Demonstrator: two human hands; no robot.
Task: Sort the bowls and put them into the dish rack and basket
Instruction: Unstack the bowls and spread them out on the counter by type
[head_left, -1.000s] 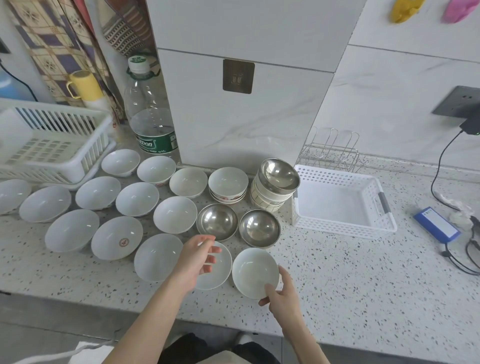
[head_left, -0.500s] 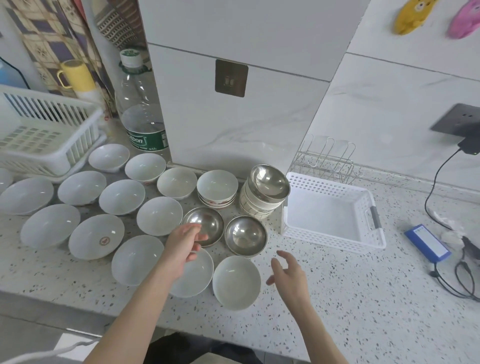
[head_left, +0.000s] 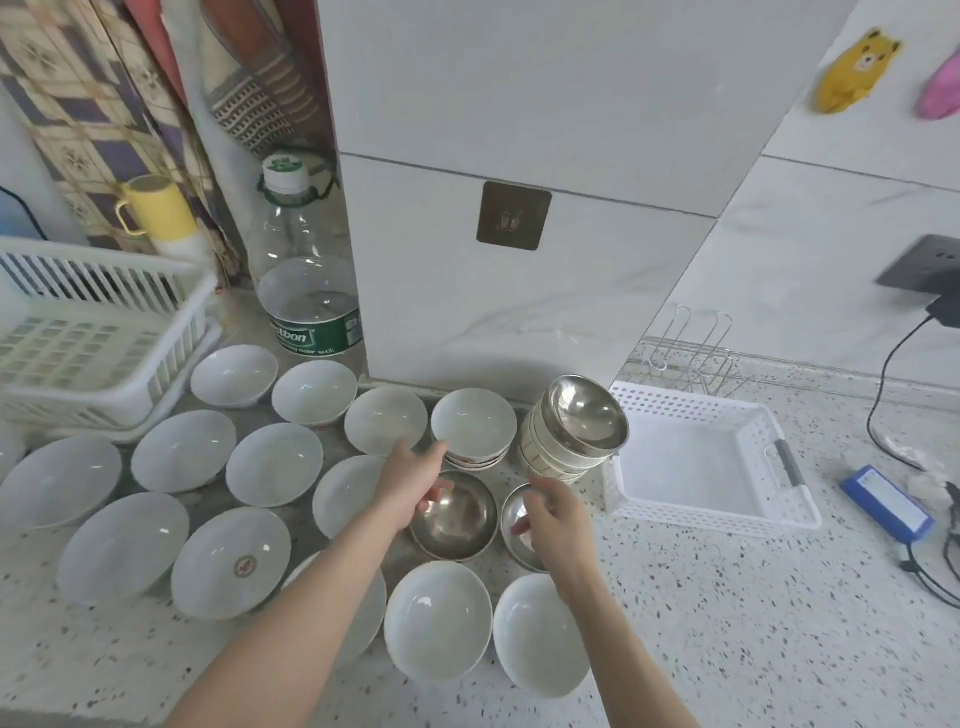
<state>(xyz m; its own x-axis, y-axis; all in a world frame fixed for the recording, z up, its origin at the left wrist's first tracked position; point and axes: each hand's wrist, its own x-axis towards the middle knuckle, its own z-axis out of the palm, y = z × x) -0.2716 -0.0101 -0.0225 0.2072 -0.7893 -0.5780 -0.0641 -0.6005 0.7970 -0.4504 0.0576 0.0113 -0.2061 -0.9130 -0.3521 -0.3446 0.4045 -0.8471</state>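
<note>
Several white bowls (head_left: 439, 626) lie spread over the speckled counter. Two steel bowls sit in the middle: my left hand (head_left: 415, 478) reaches over the rim of the left steel bowl (head_left: 457, 525), fingers loose. My right hand (head_left: 550, 514) hovers over the right steel bowl (head_left: 511, 535) with fingers spread and covers most of it. Neither hand clearly grips anything. Behind them a third steel bowl (head_left: 584, 418) tops a tilted stack of small white bowls (head_left: 545, 457). The white basket (head_left: 779, 519) is at the right, the white dish rack (head_left: 171, 322) at the far left.
A large water bottle (head_left: 306, 280) and a yellow mug (head_left: 156, 213) stand behind the bowls. A wire rack (head_left: 691, 353) sits behind the basket. A blue box (head_left: 888, 506) and black cables (head_left: 883, 395) lie at the right. A white cabinet wall rises behind the bowls.
My right hand let go of the near white bowl and moved forward to the right steel bowl. My left hand moved forward from the near white bowl to the left steel bowl.
</note>
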